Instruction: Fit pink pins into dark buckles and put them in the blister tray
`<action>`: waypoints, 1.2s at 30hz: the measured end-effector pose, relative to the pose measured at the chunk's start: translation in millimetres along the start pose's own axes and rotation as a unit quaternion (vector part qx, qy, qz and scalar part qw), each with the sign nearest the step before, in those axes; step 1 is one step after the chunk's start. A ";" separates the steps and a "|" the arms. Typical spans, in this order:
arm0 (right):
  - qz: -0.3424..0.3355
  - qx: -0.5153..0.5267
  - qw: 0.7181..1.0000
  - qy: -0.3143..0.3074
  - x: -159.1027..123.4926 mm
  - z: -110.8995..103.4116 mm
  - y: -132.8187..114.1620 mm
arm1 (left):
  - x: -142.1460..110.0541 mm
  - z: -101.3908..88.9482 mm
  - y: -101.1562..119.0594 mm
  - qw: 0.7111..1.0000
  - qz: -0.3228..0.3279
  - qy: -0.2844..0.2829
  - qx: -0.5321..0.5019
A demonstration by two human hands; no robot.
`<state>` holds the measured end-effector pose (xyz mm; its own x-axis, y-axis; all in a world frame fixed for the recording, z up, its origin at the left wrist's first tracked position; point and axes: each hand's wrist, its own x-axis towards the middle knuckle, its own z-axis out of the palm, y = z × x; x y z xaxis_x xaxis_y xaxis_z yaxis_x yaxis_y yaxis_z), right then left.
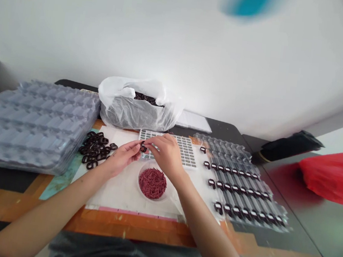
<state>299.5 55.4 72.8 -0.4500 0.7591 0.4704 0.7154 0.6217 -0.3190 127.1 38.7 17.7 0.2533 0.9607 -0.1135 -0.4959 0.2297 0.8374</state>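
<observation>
Between my two hands, above the work mat, is a small black plastic frame [143, 148] with an opening in it. My left hand [126, 156] pinches it from the left with thumb and fingertips. The closed fingertips of my right hand [166, 152] meet it from the right; whether they also hold a smaller part cannot be made out. Just below the hands stands a white bowl [165, 195] of short maroon sticks [152, 183]. Behind my right hand lies a white sheet with rows of grey rectangles [189, 151]. A loose pile of black frames [95, 148] lies left of my left hand.
Stacked clear ridged plastic trays [34, 124] stand at the left. Rows of black frames fill part of a clear ridged tray [246, 181] at the right. A white plastic bag [138, 114] with dark pieces stands by the wall. Something red [334, 173] hangs at far right.
</observation>
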 end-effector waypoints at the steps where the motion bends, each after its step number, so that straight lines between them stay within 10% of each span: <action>1: 0.004 -0.001 1.000 -0.002 -0.3 0.6 -0.5 | 0.4 -0.3 -0.6 1.000 0.002 0.000 0.000; 22: -0.097 -0.160 0.982 0.011 -32.3 -10.5 -9.7 | -0.8 2.0 0.2 0.999 0.032 -0.003 -0.041; 30: -0.067 -0.106 0.960 -0.252 -51.0 -26.4 -10.2 | 1.1 2.7 5.4 0.998 0.032 -0.011 -0.050; 36: -0.070 -0.137 0.951 -0.267 -54.5 -8.9 -7.8 | 3.2 -0.5 4.5 0.999 0.033 -0.012 -0.035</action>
<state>323.3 7.4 57.0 -0.7065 0.7075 -0.0156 0.7077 0.7062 -0.0228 125.3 42.9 20.8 0.2373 0.9703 -0.0470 -0.5693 0.1781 0.8026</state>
